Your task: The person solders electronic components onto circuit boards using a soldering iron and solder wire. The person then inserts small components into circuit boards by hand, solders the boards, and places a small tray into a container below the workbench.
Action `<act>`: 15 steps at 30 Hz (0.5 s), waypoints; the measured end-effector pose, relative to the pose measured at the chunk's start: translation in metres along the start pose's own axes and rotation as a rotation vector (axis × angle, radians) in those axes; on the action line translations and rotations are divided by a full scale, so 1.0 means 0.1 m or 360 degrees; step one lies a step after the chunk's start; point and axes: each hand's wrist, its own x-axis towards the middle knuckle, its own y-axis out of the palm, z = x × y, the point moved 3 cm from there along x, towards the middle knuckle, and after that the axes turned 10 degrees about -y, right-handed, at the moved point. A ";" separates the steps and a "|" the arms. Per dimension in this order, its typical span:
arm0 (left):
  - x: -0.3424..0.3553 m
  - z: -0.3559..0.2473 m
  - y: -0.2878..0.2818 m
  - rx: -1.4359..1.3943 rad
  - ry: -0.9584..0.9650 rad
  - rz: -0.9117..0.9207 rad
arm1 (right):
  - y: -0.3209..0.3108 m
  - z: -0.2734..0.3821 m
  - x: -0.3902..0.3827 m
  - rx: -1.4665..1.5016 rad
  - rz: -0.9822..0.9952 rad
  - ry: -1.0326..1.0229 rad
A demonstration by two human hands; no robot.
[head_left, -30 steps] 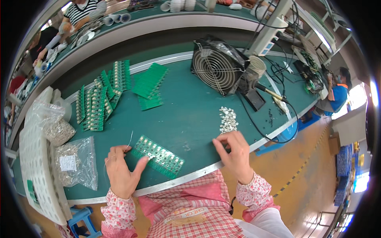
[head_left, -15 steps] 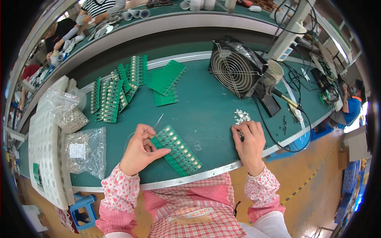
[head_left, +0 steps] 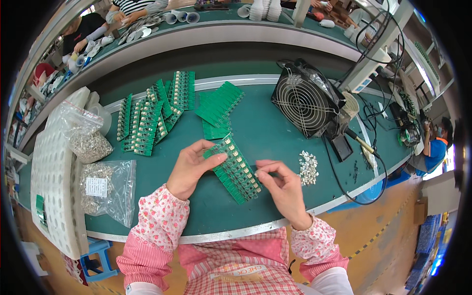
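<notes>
My left hand (head_left: 192,169) grips the upper left end of a green circuit board panel (head_left: 235,173), thumb on top and fingers underneath. The panel slants over the bench, with a row of small pale connectors along its upper right side. Just right of that row, my right hand (head_left: 284,191) is closed in a pinch, fingertips near the board's edge. Whatever lies between those fingertips is too small to make out. To the right of this hand lies a pile of small white connectors (head_left: 308,169).
Behind are populated boards (head_left: 142,125) and bare green boards (head_left: 220,105). A black fan (head_left: 307,98) and a soldering iron (head_left: 361,140) with its cable stand right. Bags of small parts (head_left: 91,145) and a white foam tray (head_left: 54,172) line the left. Co-workers sit beyond.
My right hand has come left from the connector pile to the board's edge. My left hand now holds the panel, moved slightly up and right; the thin wire by that hand no longer shows.
</notes>
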 end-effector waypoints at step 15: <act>-0.11 0.22 0.13 -0.0012 0.0129 -0.0151 | 0.36 0.09 0.24 0.0358 -0.0110 0.0211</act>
